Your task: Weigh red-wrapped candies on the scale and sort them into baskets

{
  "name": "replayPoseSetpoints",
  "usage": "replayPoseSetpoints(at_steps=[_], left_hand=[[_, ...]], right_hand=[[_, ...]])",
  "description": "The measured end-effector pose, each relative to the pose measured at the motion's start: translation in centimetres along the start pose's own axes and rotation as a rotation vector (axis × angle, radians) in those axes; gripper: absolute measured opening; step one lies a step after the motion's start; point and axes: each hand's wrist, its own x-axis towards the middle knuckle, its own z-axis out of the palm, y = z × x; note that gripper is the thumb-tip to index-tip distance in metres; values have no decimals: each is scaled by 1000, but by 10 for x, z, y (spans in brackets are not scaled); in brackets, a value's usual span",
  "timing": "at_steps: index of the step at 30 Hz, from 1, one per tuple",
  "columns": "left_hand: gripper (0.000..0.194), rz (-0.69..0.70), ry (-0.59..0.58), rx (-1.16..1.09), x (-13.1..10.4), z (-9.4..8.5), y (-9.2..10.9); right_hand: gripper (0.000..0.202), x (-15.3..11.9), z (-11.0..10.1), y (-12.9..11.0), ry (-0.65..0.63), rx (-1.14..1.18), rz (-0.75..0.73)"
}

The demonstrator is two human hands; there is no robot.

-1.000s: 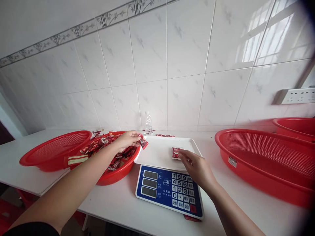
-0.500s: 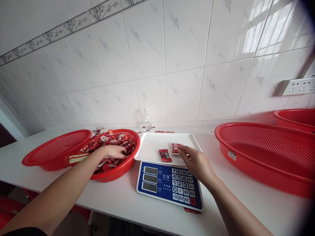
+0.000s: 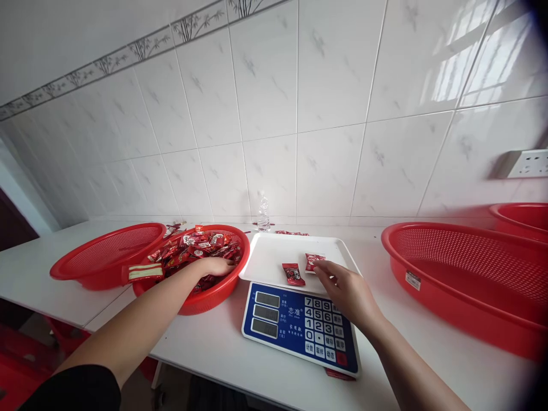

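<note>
My left hand (image 3: 217,266) reaches into a red basket (image 3: 214,301) heaped with small red snack packets (image 3: 201,244). Its fingertips are hidden down among the packets, at the basket's right side. Over the white weighing pan (image 3: 274,248) of a blue digital scale (image 3: 295,328), my right hand (image 3: 347,288) pinches the edge of a red and white packet (image 3: 314,261). A second red packet (image 3: 293,274) with dark print lies on the pan, just left of it.
An oval red basket (image 3: 107,257) stands at the left, with a pale-striped item (image 3: 145,272) between the two. Another large red basket (image 3: 462,297) is at the right, with one more (image 3: 520,214) behind it. A clear plastic bottle (image 3: 263,211) stands by the tiled wall.
The view has shifted a little, so everything sits slightly further right. My left hand has moved towards the basket's right side and its fingers are deeper among the packets. My right hand keeps its place.
</note>
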Motion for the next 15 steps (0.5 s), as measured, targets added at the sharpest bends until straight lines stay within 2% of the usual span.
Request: replayPoseSetpoints(at_steps=[2, 5, 10, 15], left_hand=[[25, -34, -60, -3, -2, -1, 2], [27, -62, -106, -9, -3, -2, 2], [31, -26, -76, -30, -4, -8, -1], [39, 54, 8, -37, -9, -28, -4]], right_hand=[[33, 0, 0, 0, 2, 3, 1], [33, 1, 0, 0, 7, 9, -9], [33, 1, 0, 0, 18, 28, -13], [33, 1, -2, 0, 20, 47, -2]])
